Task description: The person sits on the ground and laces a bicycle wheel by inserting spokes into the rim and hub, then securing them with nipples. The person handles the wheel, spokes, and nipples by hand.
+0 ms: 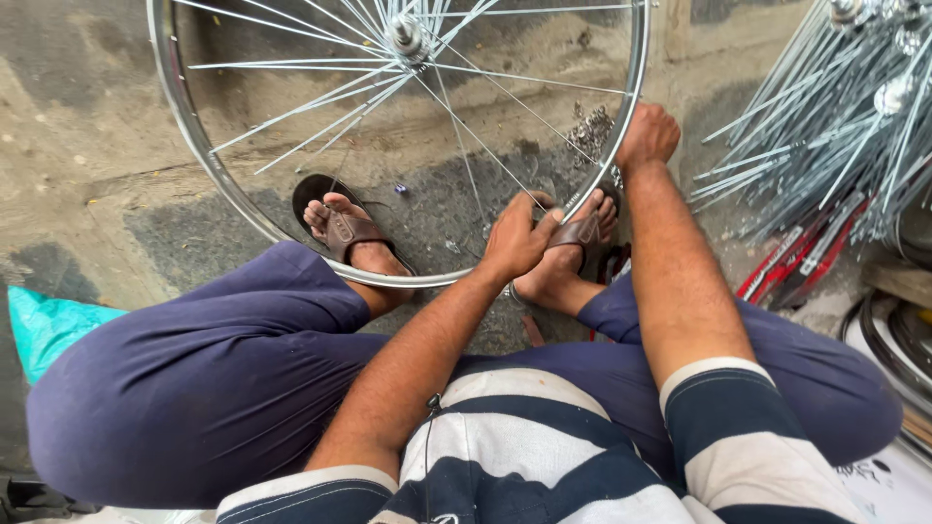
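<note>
Head view. A person sits with knees apart over a bicycle wheel standing on a rough concrete floor. Its polished metal rim curves from far left down between the two sandalled feet and up again at right; thin steel spokes fan out from the hub at the far centre. Some spokes hang loose and cross at odd angles.

The left hand sits at the near arc of the rim, its fingers pinched on the rim's edge where a spoke end meets it, just above the right foot. The right hand is farther and to the right, clenched in a fist on the rim's right side; what it encloses, if anything beyond the rim, cannot be told. The rim thus runs from the left hand up and rightward to the right hand, the stretch between them being short and steeply slanted. The left hand is the nearer to the spoke end.

A small heap of metal nipples lies on the floor inside the wheel, just left of the right hand. At far right, a bundle of loose spokes leans in a bright, straight sheaf. The person wears dark blue trousers, a striped shirt and brown sandals. A teal cloth lies at near left.
</note>
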